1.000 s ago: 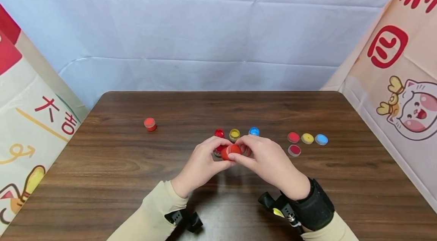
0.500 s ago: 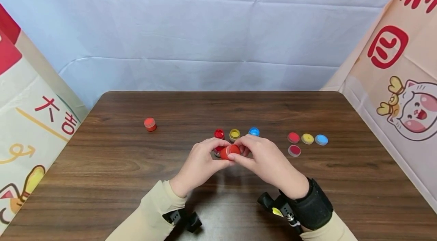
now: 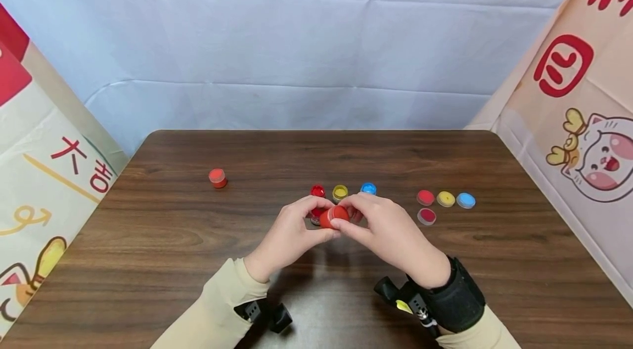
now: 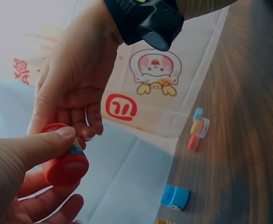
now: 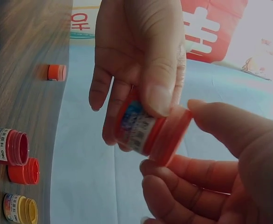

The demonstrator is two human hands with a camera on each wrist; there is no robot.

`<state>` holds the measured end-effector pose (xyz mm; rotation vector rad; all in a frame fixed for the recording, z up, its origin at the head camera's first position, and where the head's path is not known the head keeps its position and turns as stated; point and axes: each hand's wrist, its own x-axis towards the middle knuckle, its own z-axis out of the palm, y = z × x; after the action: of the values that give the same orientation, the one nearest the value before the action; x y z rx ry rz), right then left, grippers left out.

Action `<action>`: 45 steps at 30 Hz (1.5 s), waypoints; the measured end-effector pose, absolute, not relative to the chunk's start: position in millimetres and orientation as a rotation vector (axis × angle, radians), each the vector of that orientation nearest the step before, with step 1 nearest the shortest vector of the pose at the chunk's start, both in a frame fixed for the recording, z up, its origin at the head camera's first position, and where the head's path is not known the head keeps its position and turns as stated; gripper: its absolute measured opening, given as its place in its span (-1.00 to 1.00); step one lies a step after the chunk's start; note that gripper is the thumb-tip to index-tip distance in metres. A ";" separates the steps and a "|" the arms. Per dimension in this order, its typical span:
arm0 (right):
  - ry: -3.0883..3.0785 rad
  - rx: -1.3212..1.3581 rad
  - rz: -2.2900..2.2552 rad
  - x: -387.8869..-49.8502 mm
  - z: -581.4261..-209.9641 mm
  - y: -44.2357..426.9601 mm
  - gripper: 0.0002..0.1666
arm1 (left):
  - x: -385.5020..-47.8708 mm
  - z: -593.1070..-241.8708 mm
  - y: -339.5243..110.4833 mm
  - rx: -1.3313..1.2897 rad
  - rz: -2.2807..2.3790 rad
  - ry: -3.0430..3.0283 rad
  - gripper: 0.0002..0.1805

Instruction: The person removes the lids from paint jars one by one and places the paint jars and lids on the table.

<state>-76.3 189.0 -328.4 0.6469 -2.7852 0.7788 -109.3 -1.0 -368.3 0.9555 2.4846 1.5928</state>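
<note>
A small red paint jar [image 5: 139,128] is held tilted above the table between both hands. My left hand [image 3: 287,233] grips its labelled body, thumb on one side and fingers on the other. At the jar's other end, the thumb and fingers of my right hand [image 3: 388,231] pinch its red translucent lid [image 5: 171,135]. The lid sits against the jar; whether it is threaded on cannot be told. Just behind the hands stand uncapped jars: bright red [image 3: 317,190], dark red [image 3: 315,218], yellow [image 3: 339,193] and blue [image 3: 368,188]. Fingers partly hide the dark red one.
Loose lids lie to the right: red [image 3: 426,197], yellow [image 3: 445,198], blue [image 3: 466,200] and dark red [image 3: 427,216]. A capped orange-red jar [image 3: 217,177] stands at the left of the wooden table [image 3: 148,239]. A pale cloth [image 3: 316,63] hangs behind the far edge.
Both hands keep hold of the red jar and its lid in nearly the same place. Only a slight shift of the head view shows.
</note>
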 end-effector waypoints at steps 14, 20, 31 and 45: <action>-2.770 0.649 0.780 -77.1 -329.3 190.7 -0.67 | -108.4 -366.1 -1.2 0.946 1.610 2.476 -0.59; -2.761 0.687 0.777 -77.8 -330.3 189.3 -0.73 | -109.3 -367.6 -1.1 0.988 1.600 2.514 -0.61; -2.769 0.743 0.774 -78.1 -329.0 190.1 -0.70 | -109.9 -369.5 -2.0 1.023 1.645 2.474 -0.60; -2.793 0.617 0.723 -76.0 -326.5 191.2 -0.64 | -107.5 -368.8 -0.2 0.930 1.647 2.484 -0.59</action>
<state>-76.0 191.2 -326.5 0.6170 -2.7931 0.7229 -107.5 -0.2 -368.8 0.9303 2.4844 1.6472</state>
